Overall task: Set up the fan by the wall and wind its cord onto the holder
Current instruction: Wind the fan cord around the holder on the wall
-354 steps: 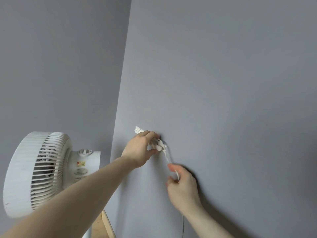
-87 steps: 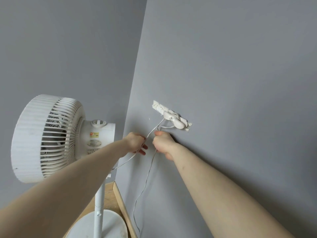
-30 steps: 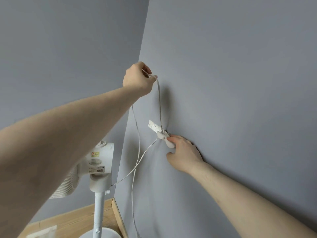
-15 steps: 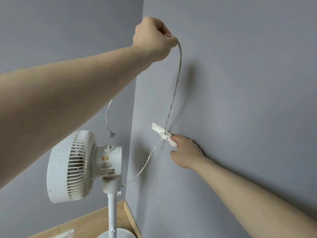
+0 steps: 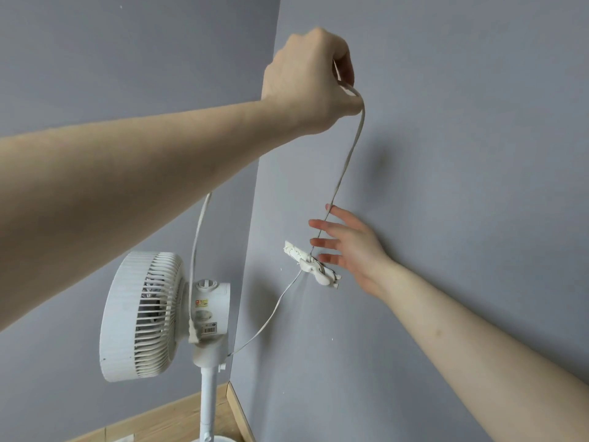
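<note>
A white pedestal fan [image 5: 159, 314] stands in the corner, its head turned left. Its white cord [image 5: 345, 161] runs from the fan's neck up to a white holder [image 5: 318, 271] fixed on the grey wall, is looped there, then rises taut to my left hand [image 5: 310, 74]. That hand is raised high and closed on the cord; the free end hangs down behind my forearm and ends in front of the fan. My right hand [image 5: 347, 247] hovers by the holder with fingers spread, the taut cord crossing its fingertips.
Two grey walls [image 5: 462, 122] meet in a corner just right of the fan. A wooden floor with a wood skirting strip [image 5: 236, 409] shows at the bottom. The fan's pole and round base stand close to the skirting.
My right hand has let go of the holder and opened its fingers just above it. My left hand stays raised with the cord; the hanging free end has swung lower, in front of the fan.
</note>
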